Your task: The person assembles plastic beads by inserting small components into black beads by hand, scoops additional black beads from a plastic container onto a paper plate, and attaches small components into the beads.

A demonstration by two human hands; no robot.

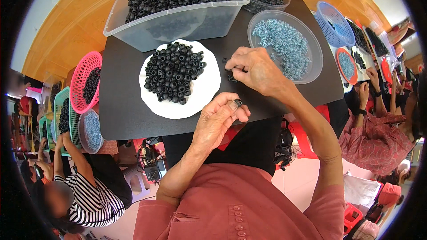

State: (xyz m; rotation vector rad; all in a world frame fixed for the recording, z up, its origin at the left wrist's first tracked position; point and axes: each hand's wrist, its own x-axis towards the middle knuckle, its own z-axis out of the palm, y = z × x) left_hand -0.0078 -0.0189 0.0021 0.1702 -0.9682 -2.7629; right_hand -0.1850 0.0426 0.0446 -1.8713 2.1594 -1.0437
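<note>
My left hand (219,118) is near the table's front edge, its thumb and fingers closed on a black hollow plastic piece (238,102), round with an open end. Just beyond it, my right hand (260,70) reaches down to the tabletop with its fingertips pinched together. Small black pieces (231,76) lie under and beside those fingertips; what they grip is hidden. Left of my hands a white scalloped plate (205,90) bears a heap of the same round black pieces (172,72). A clear round bowl (316,58) of small bluish coil springs (287,46) stands beside my right hand.
Behind the plate stands a large clear bin (187,24) of black pieces, with a clear tub (284,1) to its right. A pink basket (80,80) and a blue basket (331,29) flank the dark table (124,115). Co-workers sit on both sides.
</note>
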